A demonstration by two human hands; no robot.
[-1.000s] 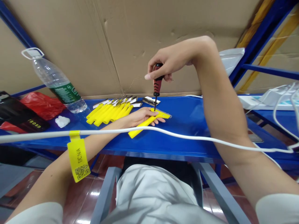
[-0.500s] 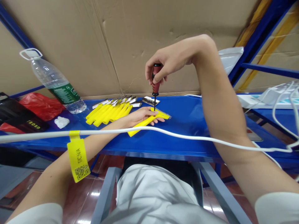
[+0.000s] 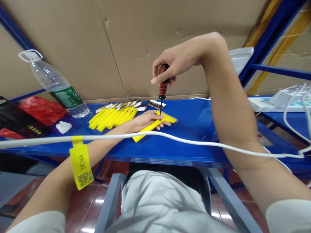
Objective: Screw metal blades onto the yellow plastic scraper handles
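My left hand (image 3: 147, 120) is closed on the head of a yellow scraper (image 3: 148, 128), whose handle points toward me over the blue table. Above it, my right hand (image 3: 170, 66) grips a red and black screwdriver (image 3: 163, 88) from the top, wrist bent high. The screwdriver stands nearly upright, its tip on the scraper's head by my left thumb; any screw there is too small to make out. Left of my left hand lies a row of several yellow scrapers (image 3: 113, 116) with white and dark ends. Behind the held scraper rests a small black-and-white packet (image 3: 156, 104).
A large water bottle (image 3: 59, 85) leans at the left, near a red plastic bag (image 3: 42, 110), a black box (image 3: 26, 124) and a white crumpled wad (image 3: 63, 127). Across the foreground runs a white cable (image 3: 189, 140) with a yellow tag (image 3: 81, 165). A power strip (image 3: 264, 105) lies right.
The fingers of my right hand have shifted round the screwdriver handle, with the thumb now stretched farther left. My left hand and the scraper have stayed in place.
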